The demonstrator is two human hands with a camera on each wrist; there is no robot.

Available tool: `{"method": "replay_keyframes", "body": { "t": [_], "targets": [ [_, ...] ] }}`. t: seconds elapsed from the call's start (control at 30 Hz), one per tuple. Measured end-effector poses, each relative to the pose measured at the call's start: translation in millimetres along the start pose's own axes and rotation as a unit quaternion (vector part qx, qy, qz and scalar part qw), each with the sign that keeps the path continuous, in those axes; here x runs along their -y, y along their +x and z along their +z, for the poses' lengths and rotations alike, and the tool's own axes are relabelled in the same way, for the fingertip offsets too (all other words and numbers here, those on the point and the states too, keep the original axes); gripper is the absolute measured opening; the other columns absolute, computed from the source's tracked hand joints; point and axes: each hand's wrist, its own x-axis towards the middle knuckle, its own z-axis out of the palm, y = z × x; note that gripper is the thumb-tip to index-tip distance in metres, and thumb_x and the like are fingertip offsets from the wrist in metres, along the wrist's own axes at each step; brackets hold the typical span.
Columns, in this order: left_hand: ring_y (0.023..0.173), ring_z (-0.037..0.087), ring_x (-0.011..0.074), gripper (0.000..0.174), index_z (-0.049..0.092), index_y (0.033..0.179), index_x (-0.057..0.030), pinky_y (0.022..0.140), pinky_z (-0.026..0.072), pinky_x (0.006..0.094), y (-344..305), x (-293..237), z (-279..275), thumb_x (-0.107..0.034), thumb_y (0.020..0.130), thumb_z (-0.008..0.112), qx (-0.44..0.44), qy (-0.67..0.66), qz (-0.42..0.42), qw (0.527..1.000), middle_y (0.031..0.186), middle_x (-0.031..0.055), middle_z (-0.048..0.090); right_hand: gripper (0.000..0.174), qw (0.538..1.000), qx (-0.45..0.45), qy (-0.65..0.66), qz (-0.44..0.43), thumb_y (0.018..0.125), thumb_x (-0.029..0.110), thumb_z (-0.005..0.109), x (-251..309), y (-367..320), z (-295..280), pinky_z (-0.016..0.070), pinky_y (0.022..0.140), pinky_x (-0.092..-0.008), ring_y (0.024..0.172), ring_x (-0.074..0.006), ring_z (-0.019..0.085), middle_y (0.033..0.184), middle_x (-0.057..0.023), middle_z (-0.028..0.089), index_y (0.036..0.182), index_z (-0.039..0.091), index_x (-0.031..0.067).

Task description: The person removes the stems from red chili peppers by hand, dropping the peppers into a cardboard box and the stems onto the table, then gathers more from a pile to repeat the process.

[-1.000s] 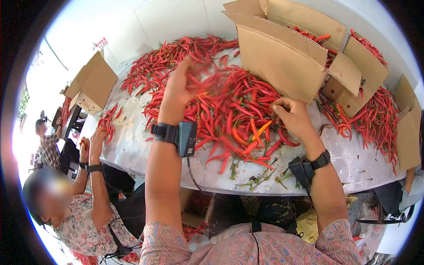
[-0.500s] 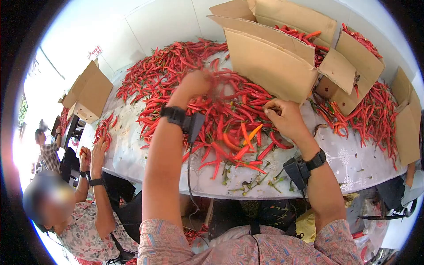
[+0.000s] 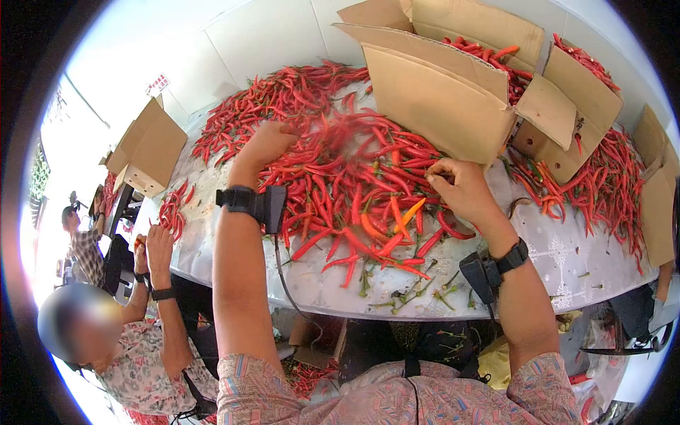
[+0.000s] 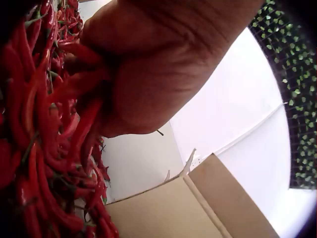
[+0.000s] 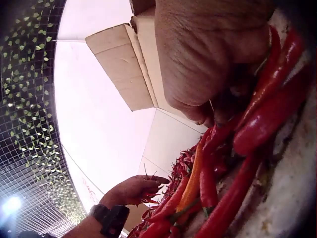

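Note:
Red chilies (image 3: 319, 191) lie heaped over the white-covered table. My left hand (image 3: 268, 145) is over the left part of the heap, its fingers curled. In the left wrist view, several red chilies (image 4: 81, 85) stick out from under the fingers of that hand (image 4: 148, 74), which grips them. At the right edge of the heap is my right hand (image 3: 460, 185), thumb and fingers bent close together. Its fingertips are right at some chilies (image 5: 262, 124) in the right wrist view; I cannot tell whether they pinch one. An orange chili (image 3: 409, 215) lies left of it.
A large cardboard box (image 3: 439, 99) stands behind the heap, with another chili-filled box (image 3: 588, 113) to its right. Loose green stems (image 3: 411, 294) lie near the table's front edge. At left, another person (image 3: 134, 354) works beside a small chili pile (image 3: 173, 212).
My left hand has come down from the back of the heap, then shifted left, drawing back from the middle. My right hand has stayed nearly in place at the right edge.

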Motion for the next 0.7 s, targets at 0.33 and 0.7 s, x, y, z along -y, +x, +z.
{"method": "replay_keyframes", "body": {
  "t": [0.33,0.7],
  "targets": [
    [0.084,0.059,0.028,0.027,0.06,0.101,-0.0021,0.077,0.0462,0.0372,-28,-67,34,-0.014,0.078,0.054,0.164,0.052,0.202,0.964,0.091,0.0169,0.062,0.018,1.0,0.008,-0.007,-0.013,0.077,0.018,0.059,0,1,-1,0.0467,0.067,-0.0347,0.071,-0.0242,0.062,0.077,-0.0146,0.064,0.083,0.064,0.001],
    [0.081,0.06,0.0196,0.027,0.062,0.104,-0.0048,0.074,0.0462,0.0296,-79,0,-14,-0.011,0.078,0.055,0.109,0.044,0.01,0.993,0.091,0.0127,0.064,0.019,1.0,0.022,-0.016,0.01,0.078,0.019,0.058,3,0,-3,0.0467,0.07,-0.034,0.075,-0.0232,0.062,0.08,-0.0141,0.064,0.086,0.064,0.0022]
  ]
}}
